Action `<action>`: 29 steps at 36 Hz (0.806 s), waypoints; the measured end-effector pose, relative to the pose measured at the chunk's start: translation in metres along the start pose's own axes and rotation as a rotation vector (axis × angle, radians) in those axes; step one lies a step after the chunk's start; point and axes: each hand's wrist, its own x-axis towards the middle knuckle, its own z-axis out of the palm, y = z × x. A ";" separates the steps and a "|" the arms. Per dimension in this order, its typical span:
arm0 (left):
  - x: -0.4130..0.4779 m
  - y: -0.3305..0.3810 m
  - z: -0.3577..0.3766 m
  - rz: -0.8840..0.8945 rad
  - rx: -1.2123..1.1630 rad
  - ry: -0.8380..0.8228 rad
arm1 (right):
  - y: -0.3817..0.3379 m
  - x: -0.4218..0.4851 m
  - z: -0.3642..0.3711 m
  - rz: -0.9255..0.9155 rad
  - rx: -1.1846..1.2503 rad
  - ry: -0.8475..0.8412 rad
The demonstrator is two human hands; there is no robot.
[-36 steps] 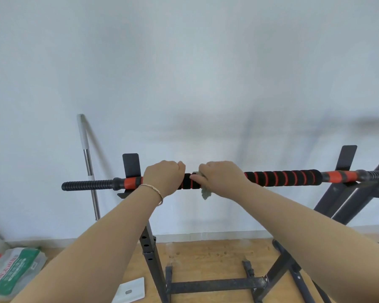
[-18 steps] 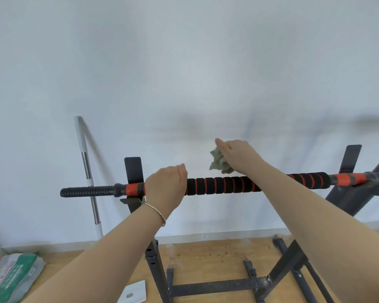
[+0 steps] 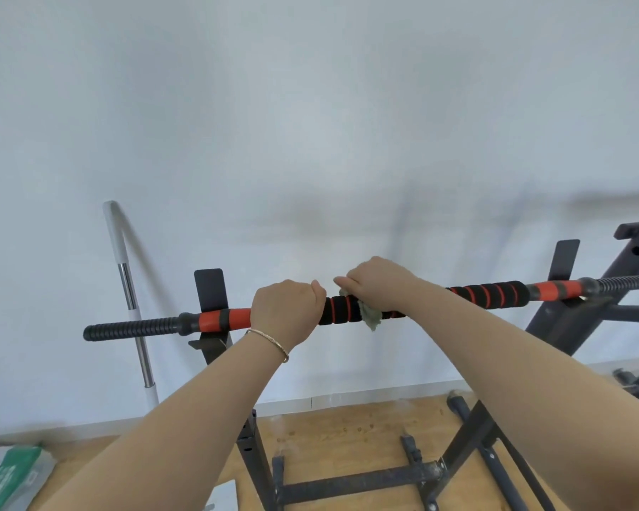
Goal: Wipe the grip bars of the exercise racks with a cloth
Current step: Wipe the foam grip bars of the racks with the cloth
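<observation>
A plain white wall point(image 3: 310, 123) fills most of the view, meeting a wooden floor point(image 3: 347, 437) along a pale skirting board. At the far lower left a green and white bag point(image 3: 4, 477) lies on the floor; it carries red lettering too blurred to read. Just right of it a metal pole with white ends point(image 3: 126, 285) leans against the wall. A small white plate point(image 3: 224, 494) lies on the floor by the foot of the black exercise rack point(image 3: 366, 479), whose uprights and crossbar stand on the wood.

The grip bar point(image 3: 491, 295) rests across the rack's two cradles, tilted slightly up toward the right, with a threaded black end at the left, orange sleeves, and black foam padding ringed in red along the middle.

The left hand point(image 3: 286, 315), with a thin bracelet point(image 3: 270, 343) at the wrist, is closed in a fist around the bar just right of the left orange sleeve. Just beside it, the right hand point(image 3: 379, 284) is curled over the top of the bar, pressing a crumpled pale green cloth point(image 3: 370, 316) against the foam; a fold of the cloth hangs below the bar.

At the far right, part of a second black rack point(image 3: 635, 252) stands.
</observation>
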 end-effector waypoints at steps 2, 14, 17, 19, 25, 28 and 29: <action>-0.001 0.000 0.001 -0.002 -0.012 0.022 | -0.002 0.004 -0.005 0.024 0.003 -0.045; -0.011 -0.015 -0.007 -0.284 -1.056 0.251 | 0.004 -0.010 -0.014 0.315 1.295 0.215; -0.014 -0.016 -0.019 -0.284 -1.239 0.148 | -0.008 -0.027 -0.011 0.157 1.464 0.231; -0.014 -0.016 -0.022 -0.285 -1.332 0.079 | -0.014 -0.039 -0.010 0.067 1.572 0.276; -0.014 -0.011 -0.032 -0.276 -1.498 -0.021 | -0.017 -0.053 -0.006 0.067 1.726 0.364; -0.016 -0.009 -0.038 -0.241 -1.517 -0.055 | -0.018 -0.059 -0.007 0.054 1.750 0.402; -0.016 -0.008 -0.040 -0.231 -1.534 -0.063 | -0.018 -0.060 -0.007 0.055 1.753 0.404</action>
